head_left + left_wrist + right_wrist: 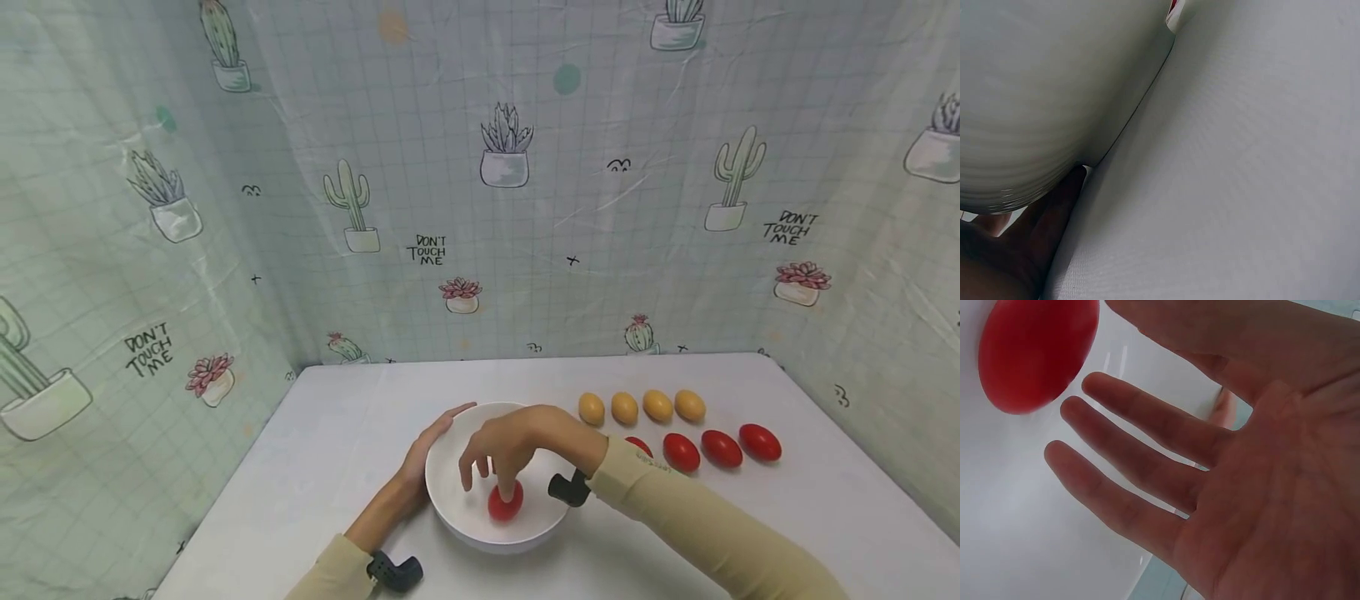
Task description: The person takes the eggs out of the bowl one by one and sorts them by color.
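A white bowl stands on the table, with one red egg lying inside it. My left hand holds the bowl from its left side. In the left wrist view, the fingers of that hand lie against the bowl's outer wall, low by the tabletop. Over the bowl is my right hand, reaching down towards the egg. One fingertip overlaps the egg in the head view; I cannot tell if they touch. Three fingers show spread and nearly straight in the right wrist view, apart from the egg.
To the right on the white table lies a row of several yellow eggs. Nearer me is a row of several red eggs, one partly hidden by the right forearm. A cactus-print curtain hangs behind and at both sides.
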Available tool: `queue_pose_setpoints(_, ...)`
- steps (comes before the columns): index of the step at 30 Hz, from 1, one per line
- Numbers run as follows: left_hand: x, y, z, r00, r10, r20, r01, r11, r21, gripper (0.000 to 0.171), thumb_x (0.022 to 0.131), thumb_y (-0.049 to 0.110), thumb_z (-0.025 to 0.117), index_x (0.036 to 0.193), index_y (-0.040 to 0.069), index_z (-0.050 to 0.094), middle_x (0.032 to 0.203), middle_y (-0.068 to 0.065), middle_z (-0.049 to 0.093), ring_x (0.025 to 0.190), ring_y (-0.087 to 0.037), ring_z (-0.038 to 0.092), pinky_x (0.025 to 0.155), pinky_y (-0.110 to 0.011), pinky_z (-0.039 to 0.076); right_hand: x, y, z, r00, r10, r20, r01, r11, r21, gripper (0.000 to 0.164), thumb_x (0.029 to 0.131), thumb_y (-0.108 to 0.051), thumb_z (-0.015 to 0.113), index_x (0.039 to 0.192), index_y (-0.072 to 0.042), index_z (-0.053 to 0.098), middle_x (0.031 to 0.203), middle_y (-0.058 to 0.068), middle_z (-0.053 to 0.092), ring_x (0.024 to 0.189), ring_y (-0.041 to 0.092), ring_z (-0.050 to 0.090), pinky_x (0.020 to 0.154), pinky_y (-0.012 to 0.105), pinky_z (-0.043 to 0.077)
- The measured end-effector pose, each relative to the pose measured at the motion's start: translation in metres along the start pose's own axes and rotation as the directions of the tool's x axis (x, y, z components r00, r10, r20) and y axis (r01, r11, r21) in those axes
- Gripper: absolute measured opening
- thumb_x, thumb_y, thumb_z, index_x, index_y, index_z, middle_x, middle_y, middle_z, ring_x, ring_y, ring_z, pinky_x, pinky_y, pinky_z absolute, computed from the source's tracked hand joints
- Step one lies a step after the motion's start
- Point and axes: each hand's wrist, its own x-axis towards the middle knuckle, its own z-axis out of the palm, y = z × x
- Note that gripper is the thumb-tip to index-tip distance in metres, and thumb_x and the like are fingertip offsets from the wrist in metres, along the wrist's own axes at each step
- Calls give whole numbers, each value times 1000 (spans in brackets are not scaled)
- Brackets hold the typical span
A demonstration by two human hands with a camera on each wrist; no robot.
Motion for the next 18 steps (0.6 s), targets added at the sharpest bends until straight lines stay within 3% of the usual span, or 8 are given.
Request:
queue_pose_setpoints(11,2,-3,-1,1000,3,-5,-3,1000,4,56,112,45,22,160,19,37,161,-9,47,131,-10,62,105,-24,53,11,-6,6,993,80,84,-77,996,-45,39,81,-5,84,100,-38,74,90,-11,70,85,6,64,80,26,54)
queue_pose_setpoints(18,2,-3,0,1000,10,1,-10,1000,3,55,112,43,21,160,20,37,160,-9,47,131,-10,61,106,-24,52,15,-8,8,984,124,128,-121,992,-32,36,83,-1,83,98,-33,75,93,-7,67,79,12,64,72,22,57)
